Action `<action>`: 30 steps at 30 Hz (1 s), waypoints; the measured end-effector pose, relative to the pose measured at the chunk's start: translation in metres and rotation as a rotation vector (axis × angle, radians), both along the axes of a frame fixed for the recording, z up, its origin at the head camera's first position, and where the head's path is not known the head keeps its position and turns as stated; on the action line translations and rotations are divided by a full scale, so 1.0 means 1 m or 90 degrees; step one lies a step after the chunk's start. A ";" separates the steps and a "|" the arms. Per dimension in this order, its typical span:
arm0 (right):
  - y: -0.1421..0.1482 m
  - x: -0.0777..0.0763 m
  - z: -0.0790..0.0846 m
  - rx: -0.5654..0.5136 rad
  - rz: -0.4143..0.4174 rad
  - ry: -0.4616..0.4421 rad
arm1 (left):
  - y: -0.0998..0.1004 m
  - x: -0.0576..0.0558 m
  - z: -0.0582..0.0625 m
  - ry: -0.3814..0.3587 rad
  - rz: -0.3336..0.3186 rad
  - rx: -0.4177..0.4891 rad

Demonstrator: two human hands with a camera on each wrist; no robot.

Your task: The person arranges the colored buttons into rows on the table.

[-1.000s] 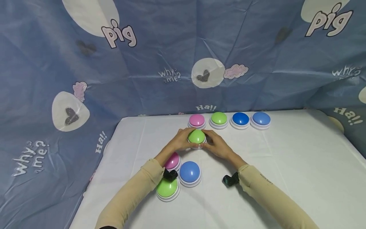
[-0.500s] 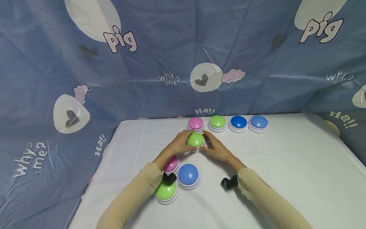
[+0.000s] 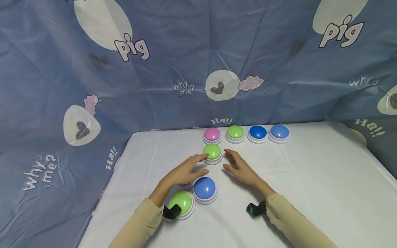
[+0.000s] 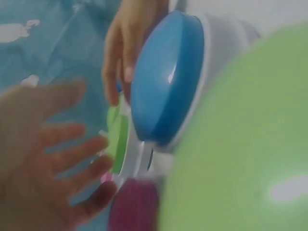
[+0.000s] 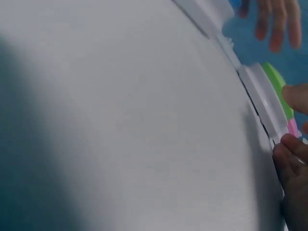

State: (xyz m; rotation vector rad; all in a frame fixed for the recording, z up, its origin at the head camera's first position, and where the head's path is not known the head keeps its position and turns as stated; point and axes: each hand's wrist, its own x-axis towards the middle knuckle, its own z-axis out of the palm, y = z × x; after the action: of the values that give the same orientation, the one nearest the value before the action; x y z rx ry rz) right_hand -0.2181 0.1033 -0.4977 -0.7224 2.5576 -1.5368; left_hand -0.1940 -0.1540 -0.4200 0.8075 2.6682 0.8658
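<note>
A green dome push button with a white base sits on the white cloth, just in front of the pink button in the back row. My left hand hovers to its lower left, fingers spread and fingertips overlapping its edge in the head view. My right hand is just to its right, fingers relaxed, with a gap between. Neither hand grips anything. Beneath my left hand and wrist lie a light blue button, a nearer green button and a pink button, mostly hidden in the head view.
Along the table's back edge stand a pink button, a green button, a dark blue button and a light blue button. A blue printed curtain hangs right behind them. White cloth covers the table.
Both hands have let go of the green button and drawn apart, the left toward the lower left, the right to the right. The button stays in front of the pink one.
</note>
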 end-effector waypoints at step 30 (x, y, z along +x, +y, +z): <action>-0.008 0.089 -0.008 0.073 0.002 0.094 | -0.018 0.043 -0.034 0.139 -0.121 -0.070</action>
State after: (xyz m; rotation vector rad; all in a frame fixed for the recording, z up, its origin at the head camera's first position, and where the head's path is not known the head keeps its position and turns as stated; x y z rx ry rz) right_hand -0.1287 0.0953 -0.5052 -0.8550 2.7206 -1.3707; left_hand -0.1513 -0.1716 -0.4540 1.1642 2.7337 0.6102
